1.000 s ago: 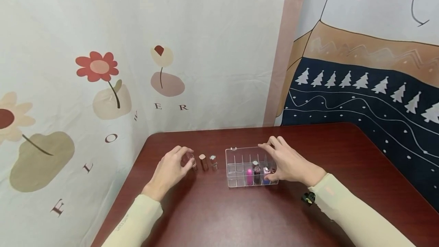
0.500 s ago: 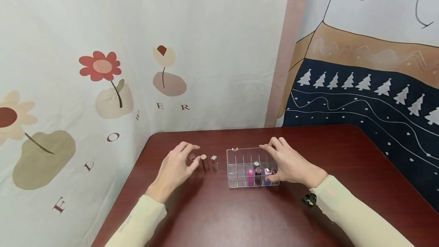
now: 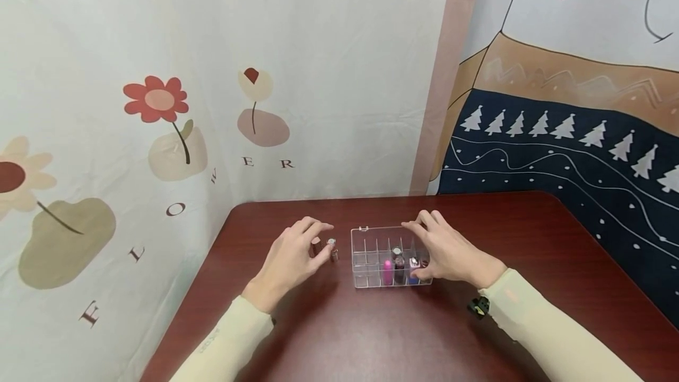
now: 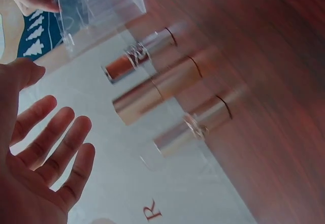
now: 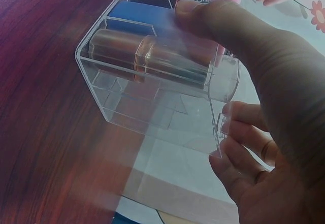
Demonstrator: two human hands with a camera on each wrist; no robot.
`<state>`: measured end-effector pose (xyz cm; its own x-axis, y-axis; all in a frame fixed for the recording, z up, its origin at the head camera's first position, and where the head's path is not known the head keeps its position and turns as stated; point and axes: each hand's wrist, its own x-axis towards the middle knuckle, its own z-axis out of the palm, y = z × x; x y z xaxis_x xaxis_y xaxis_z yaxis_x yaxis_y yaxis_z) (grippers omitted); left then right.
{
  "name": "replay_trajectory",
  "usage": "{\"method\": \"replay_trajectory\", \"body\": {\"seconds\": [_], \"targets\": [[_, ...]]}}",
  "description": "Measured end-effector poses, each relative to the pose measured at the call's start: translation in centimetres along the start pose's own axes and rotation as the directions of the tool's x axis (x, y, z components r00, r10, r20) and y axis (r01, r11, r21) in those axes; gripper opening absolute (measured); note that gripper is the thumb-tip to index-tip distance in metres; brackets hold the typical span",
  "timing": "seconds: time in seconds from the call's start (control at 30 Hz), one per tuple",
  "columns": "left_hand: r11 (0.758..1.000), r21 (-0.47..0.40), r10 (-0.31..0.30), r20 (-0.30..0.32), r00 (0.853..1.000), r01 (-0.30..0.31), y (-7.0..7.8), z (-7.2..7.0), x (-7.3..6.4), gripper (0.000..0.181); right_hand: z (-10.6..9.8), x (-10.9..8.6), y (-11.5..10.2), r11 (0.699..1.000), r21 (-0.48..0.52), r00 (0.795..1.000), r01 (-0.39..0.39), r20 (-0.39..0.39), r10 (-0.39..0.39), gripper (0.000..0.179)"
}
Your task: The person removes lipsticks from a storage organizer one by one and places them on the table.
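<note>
My left hand [image 3: 290, 259] hovers in the head view beside a few upright lipsticks, its fingers relaxed and apart from them. From the left wrist, three tubes show: one with an orange-red lower part [image 4: 124, 64], a copper one [image 4: 157, 91] and a metallic one with a clear end [image 4: 195, 125]. Clear plastic forms the divided organizer box [image 3: 366, 279], whose right end my right hand [image 3: 453, 255] grips, thumb in front and fingers behind. Inside it stand a pink tube [image 3: 388, 274], a dark tube [image 3: 399, 273], a blue tube [image 5: 139, 18] and a brown metallic lipstick [image 5: 117, 51].
Everything stands on a dark red-brown table [image 3: 382, 335]. A white cloth with flower prints [image 3: 339, 87] hangs behind it, and a dark blue panel with white trees [image 3: 530, 152] hangs at the right.
My left hand has moved right along the row of lipsticks, from the leftmost tube toward the one nearest the box. The right hand keeps its hold on the organizer box.
</note>
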<state>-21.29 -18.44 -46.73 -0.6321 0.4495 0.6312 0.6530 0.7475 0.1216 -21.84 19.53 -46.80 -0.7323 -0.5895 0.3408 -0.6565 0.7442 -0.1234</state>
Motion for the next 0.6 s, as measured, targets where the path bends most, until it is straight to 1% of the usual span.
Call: {"method": "replay_trajectory", "body": {"seconds": [0.1,0.33,0.47,0.6], "targets": [[0.999,-0.009,0.033,0.02,0.999,-0.032,0.7,0.3,0.6,0.033,0.0,0.0,0.0,1.0,-0.005,1.0,0.0,0.0,0.0,0.102],[0.997,-0.024,0.078,0.076,0.994,-0.077,2.1,0.8,2.0,0.035,0.0,0.2,-0.1,1.0,-0.01,1.0,0.006,0.0,-0.006,0.103],[0.993,-0.03,0.115,0.101,0.988,-0.113,2.8,1.1,2.8,0.036,0.0,0.2,-0.1,1.0,-0.005,1.0,-0.005,0.01,0.005,0.103],[0.989,-0.055,0.143,0.146,0.979,-0.136,3.4,1.4,3.6,0.037,-0.1,0.1,0.0,1.0,0.005,1.0,-0.021,0.023,0.021,0.102]]}}
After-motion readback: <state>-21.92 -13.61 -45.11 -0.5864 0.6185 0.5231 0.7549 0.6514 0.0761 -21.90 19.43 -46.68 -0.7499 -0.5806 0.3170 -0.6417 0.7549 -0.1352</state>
